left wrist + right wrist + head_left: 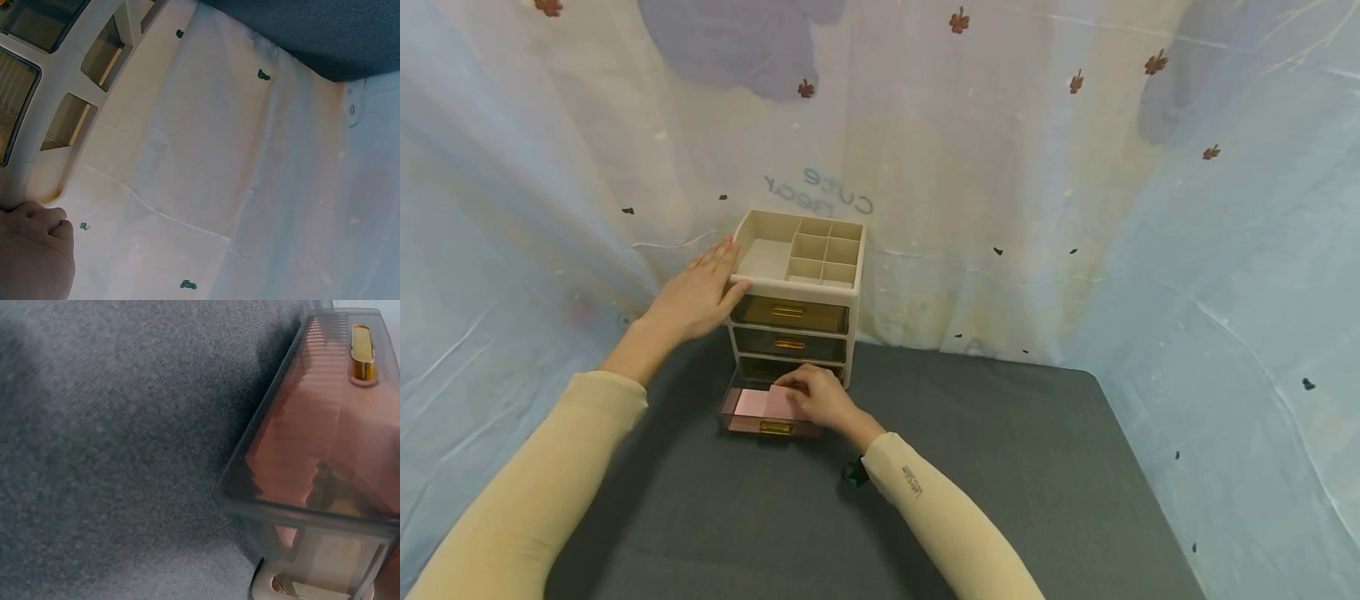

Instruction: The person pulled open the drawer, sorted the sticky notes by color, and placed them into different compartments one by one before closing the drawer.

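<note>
A cream desktop organizer (797,289) stands on the dark table, its bottom drawer (737,422) pulled out. My left hand (695,292) rests on the organizer's left side, fingers extended along the upper edge and thumb at the front corner. In the left wrist view that hand (37,250) shows at the lower left. With thumb and fingers, my right hand (822,398) pinches a pink paper pad (780,403) over the drawer. Beside it in the drawer lies another pink pad (750,402). Pink also shows through the drawer's clear wall (294,444) in the right wrist view.
Two upper drawers, one with a gold handle (788,312), are closed. The organizer's top has a divided tray (767,258). A patterned curtain (970,208) hangs behind and around the grey tabletop (1000,450). A small dark object (854,472) sits at my right cuff.
</note>
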Tool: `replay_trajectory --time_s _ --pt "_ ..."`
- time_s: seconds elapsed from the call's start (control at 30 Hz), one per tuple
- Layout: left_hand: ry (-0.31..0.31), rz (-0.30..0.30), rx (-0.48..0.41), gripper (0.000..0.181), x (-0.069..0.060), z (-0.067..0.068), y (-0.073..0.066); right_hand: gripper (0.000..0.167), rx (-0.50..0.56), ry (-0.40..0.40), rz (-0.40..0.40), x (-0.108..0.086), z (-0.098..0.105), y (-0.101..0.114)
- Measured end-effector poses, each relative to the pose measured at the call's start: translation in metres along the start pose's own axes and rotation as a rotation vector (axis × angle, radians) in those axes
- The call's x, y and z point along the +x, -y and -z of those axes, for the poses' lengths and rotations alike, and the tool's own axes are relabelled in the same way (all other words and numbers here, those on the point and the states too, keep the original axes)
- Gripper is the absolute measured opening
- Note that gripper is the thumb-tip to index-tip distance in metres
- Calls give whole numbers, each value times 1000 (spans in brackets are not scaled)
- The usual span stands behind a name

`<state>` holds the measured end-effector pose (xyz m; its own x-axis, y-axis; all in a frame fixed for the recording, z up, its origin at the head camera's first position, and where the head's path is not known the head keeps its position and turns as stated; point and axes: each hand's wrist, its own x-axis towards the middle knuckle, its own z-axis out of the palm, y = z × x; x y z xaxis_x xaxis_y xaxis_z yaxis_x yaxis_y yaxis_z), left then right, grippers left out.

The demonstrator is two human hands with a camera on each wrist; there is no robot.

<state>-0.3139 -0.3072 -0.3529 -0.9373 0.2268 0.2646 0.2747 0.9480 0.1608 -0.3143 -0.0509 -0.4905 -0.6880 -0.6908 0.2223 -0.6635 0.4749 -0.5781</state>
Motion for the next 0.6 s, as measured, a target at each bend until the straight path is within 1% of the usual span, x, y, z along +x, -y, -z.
replay_trajectory --time_s 0.3,0.43,0.6 --pt "-6 2 11 80 0 0 0 27 -52 66 5 5 2 4" --pt "0 5 10 80 -1 1 -1 29 -105 92 20 7 2 2" --pt "4 7 3 80 0 2 -1 30 -189 101 49 8 1 0"
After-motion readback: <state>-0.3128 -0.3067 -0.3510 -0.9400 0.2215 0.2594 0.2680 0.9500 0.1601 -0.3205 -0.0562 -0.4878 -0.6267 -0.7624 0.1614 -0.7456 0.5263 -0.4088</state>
